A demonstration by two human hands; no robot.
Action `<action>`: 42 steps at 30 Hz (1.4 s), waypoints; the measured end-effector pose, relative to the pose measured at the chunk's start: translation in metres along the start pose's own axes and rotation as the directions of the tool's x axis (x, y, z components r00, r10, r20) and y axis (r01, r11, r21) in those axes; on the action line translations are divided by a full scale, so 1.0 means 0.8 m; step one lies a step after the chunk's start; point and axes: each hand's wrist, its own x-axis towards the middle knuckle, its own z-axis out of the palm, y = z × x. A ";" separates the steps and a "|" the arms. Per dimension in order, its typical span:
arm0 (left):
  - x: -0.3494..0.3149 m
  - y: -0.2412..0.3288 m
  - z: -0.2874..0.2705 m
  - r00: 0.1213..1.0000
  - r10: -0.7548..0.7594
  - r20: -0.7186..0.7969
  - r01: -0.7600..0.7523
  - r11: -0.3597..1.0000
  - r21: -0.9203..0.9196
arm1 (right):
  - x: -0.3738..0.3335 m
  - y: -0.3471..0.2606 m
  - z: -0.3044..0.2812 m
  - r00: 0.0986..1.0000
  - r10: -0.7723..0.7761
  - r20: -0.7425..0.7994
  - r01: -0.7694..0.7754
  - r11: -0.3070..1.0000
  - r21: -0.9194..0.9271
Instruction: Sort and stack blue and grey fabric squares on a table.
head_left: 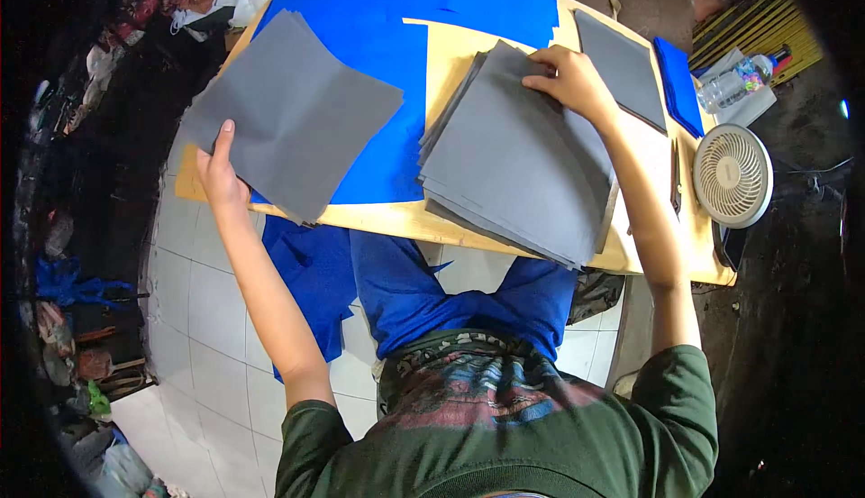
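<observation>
My left hand (223, 171) grips a thin bundle of dark grey cloth-like sheets (297, 110) by its lower left edge, thumb on top and the other fingers hidden beneath. The bundle is held over blue sheeting. To the right, a thicker stack of grey sheets (514, 160) lies on the table with its edges uneven. At the stack's upper right corner, my right hand (577, 83) has its thumb and fingers bent in a pinch on the top sheet. How many layers it takes is not visible.
Blue sheeting (383, 160) covers much of the wooden table (360, 219). A flat dark panel (622, 70), a folded blue piece (678, 88), a plastic bottle (734, 83) and a small round fan (732, 175) line the right side. Blue cloth (306, 273) hangs below the front edge.
</observation>
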 end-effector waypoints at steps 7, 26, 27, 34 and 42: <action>-0.006 0.003 0.009 1.000 -0.003 -0.027 0.003 1.000 -0.007 | -0.016 -0.021 -0.009 0.997 -0.047 -0.054 0.055 0.985 0.163; -0.015 0.017 0.021 0.993 -0.096 -0.074 0.096 0.995 -0.003 | 0.128 -0.206 -0.052 0.719 -0.681 -0.138 0.691 0.680 0.244; -0.014 0.017 0.022 0.993 -0.082 -0.086 0.082 0.997 -0.004 | 0.143 -0.236 -0.035 0.659 -0.739 -0.137 0.749 0.630 0.205; -0.012 0.008 0.006 0.985 -0.092 -0.149 0.102 0.993 0.063 | 0.203 -0.360 0.091 0.474 -0.872 0.118 0.856 0.488 0.170; -0.008 0.001 0.009 0.997 -0.039 -0.066 0.051 0.981 0.185 | 0.214 -0.359 0.128 0.559 -0.818 0.139 0.766 0.573 0.293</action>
